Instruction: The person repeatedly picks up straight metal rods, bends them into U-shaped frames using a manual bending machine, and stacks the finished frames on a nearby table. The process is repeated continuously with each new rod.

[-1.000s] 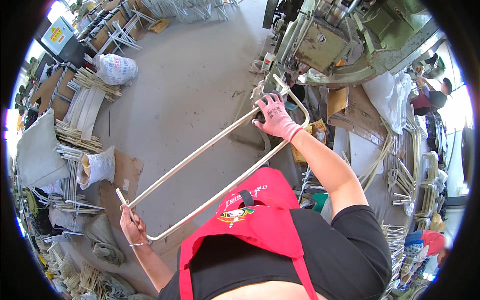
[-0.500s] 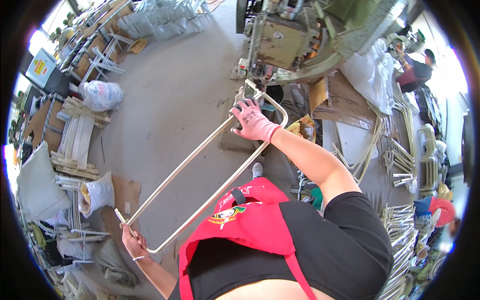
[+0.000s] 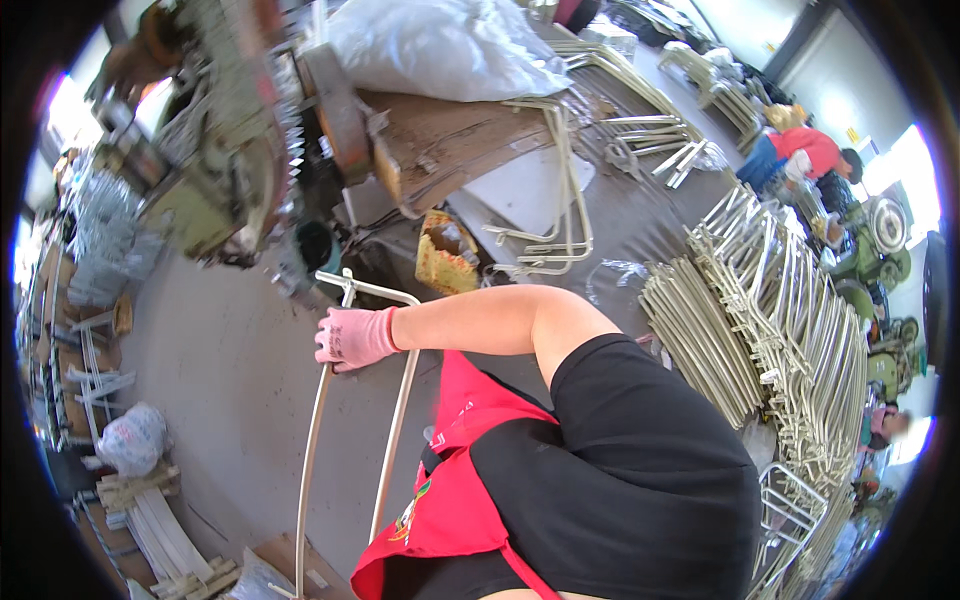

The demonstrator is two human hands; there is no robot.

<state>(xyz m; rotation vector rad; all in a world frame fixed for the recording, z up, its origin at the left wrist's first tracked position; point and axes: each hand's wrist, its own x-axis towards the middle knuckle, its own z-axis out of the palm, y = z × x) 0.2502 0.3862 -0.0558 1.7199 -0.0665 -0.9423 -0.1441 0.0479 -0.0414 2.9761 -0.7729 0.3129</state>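
A long, pale bent-tube metal frame (image 3: 395,437) hangs in front of me, its two rails running down toward the lower left. My right hand (image 3: 357,338), in a pink glove, is wrapped around the left rail near the upper end. At that end the frame has a rounded corner and a short crosspiece. The frame's lower end reaches the bottom edge of the picture. My left hand is out of view. A red apron (image 3: 450,500) covers my front, just right of the frame.
A green machine (image 3: 205,205), partly blurred, stands at the upper left. Beyond my arm are a yellow container (image 3: 446,252) and loose bent tubes (image 3: 582,205). Stacked tube frames (image 3: 785,330) fill the right. A person in red (image 3: 800,150) bends over at the upper right.
My view has turned right, bringing the stacked frames into fuller sight. My right hand still holds the metal frame, now more upright in the picture and away from the machine. My left hand has left the view.
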